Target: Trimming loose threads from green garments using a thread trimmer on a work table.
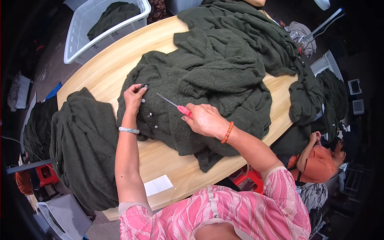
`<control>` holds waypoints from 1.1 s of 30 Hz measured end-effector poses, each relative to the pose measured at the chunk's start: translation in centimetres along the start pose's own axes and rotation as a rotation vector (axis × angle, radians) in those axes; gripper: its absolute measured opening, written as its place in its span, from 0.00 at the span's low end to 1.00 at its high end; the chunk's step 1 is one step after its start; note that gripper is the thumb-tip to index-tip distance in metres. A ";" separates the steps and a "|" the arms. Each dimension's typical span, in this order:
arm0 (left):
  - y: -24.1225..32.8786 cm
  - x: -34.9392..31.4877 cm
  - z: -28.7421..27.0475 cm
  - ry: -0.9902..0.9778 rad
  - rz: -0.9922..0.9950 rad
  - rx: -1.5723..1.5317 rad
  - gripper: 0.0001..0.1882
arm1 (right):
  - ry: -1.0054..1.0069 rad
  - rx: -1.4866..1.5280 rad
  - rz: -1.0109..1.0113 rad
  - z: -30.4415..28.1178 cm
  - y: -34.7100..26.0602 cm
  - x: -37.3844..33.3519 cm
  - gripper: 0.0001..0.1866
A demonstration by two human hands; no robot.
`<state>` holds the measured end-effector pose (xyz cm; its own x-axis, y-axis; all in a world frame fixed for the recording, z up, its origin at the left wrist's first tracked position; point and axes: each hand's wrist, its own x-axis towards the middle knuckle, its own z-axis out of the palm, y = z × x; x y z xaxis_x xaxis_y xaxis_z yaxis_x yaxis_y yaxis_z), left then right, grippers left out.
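Note:
A dark green knitted cardigan [168, 76] lies bunched on the table in front of me, with several shiny buttons [151, 115] in a row along its left part. My left hand [134, 97] is closed in a pinch on the cardigan's edge, beside the topmost visible button. Just to the right, my right hand [206, 120] grips pink-handled scissors [184, 111]. Their slim metal blades look closed and point up and left, toward the buttons. The fingers cover most of the handle.
More dark green garments lie on the light wooden table [160, 35], heaped at the back, and another pile [82, 148] drapes over the left edge. A white plastic bin [74, 44] stands back left. White paper [159, 185] lies at the near edge. A person in orange [320, 164] sits at right.

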<state>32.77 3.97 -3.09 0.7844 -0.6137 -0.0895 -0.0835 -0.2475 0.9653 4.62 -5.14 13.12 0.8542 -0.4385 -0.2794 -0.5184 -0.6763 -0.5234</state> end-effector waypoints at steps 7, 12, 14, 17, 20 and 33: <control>-1.8 -0.4 -1.7 -0.063 -0.168 -0.405 0.11 | -0.146 0.013 -0.035 1.4 -1.8 1.3 0.14; -2.3 -1.5 -3.4 -0.074 -0.327 -0.630 0.10 | -0.116 0.045 -0.028 1.9 -2.3 0.5 0.14; 0.3 -3.5 -1.6 -0.073 -0.353 -0.788 0.11 | -0.103 0.022 0.022 1.4 -1.7 -0.2 0.14; -0.1 -5.3 -2.5 -0.085 -0.358 -0.963 0.10 | -0.098 -0.006 0.037 2.0 -2.1 -0.4 0.14; -1.4 -6.2 -2.4 -0.072 -0.357 -0.825 0.11 | -0.087 -0.016 0.012 3.3 -2.3 -0.1 0.15; -1.9 -9.1 -1.6 -0.003 -0.168 -0.799 0.17 | -0.213 -0.124 -0.049 3.6 -2.0 -3.3 0.14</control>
<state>26.80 11.18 -3.68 0.7460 -0.6179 -0.2484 0.4993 0.2721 0.8226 3.03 -0.18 12.16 0.8610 -0.2778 -0.4260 -0.4658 -0.7670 -0.4413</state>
